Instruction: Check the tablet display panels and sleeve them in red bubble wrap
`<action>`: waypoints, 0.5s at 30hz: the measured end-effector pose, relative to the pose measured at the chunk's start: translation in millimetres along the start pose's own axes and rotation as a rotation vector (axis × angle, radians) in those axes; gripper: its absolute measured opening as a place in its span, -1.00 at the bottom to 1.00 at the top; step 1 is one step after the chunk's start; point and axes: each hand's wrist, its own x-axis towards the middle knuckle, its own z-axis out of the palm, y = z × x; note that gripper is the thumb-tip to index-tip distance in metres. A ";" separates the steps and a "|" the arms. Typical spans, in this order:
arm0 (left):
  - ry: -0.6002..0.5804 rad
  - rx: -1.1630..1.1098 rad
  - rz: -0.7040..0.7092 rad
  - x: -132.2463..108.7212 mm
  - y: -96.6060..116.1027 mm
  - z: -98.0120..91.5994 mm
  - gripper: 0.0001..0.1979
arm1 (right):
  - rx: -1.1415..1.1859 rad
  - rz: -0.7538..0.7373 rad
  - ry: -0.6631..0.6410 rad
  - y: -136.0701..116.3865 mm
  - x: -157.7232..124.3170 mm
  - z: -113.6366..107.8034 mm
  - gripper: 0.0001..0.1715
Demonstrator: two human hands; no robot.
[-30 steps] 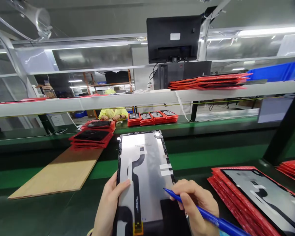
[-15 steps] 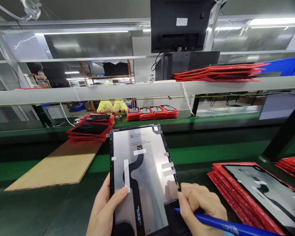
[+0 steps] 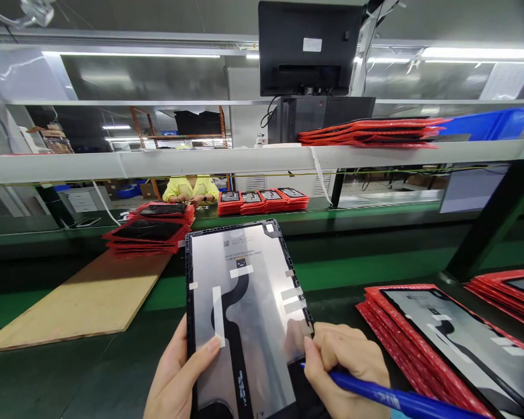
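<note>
A tablet-sized screen panel (image 3: 262, 326) with a silver back, a black flex cable and white tape strips is held up, tilted, in front of me. My left hand (image 3: 181, 372) grips its left edge, the thumb lying on the silver back near a long tape strip. At the lower right edge, my right hand (image 3: 347, 366) is closed around a blue pen (image 3: 388, 398), its fingertips against the panel's frame. The pen's tip points at the black area low on the panel.
Similar panels in red bubble bags (image 3: 419, 349) are stacked at the right. More red stacks (image 3: 148, 233) stand at the back left, by a wooden board (image 3: 87, 297). A shelf rail (image 3: 227, 163) crosses ahead; a person in yellow (image 3: 191, 189) sits beyond.
The whole view has shifted slightly, so the surroundings, panel and hands appear a little further left. Both hands keep their hold on the panel and pen.
</note>
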 end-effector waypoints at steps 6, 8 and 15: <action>-0.011 -0.006 0.088 5.7 0.3 3.7 -0.05 | 0.530 0.266 0.229 -0.5 1.3 -7.4 -0.59; 0.013 0.010 0.107 8.2 0.9 1.6 -0.03 | 0.585 0.347 0.317 1.1 0.6 -14.0 -0.58; 0.059 0.013 0.167 10.6 6.7 -7.0 -0.07 | 0.408 0.676 0.066 11.0 13.5 -28.7 -0.54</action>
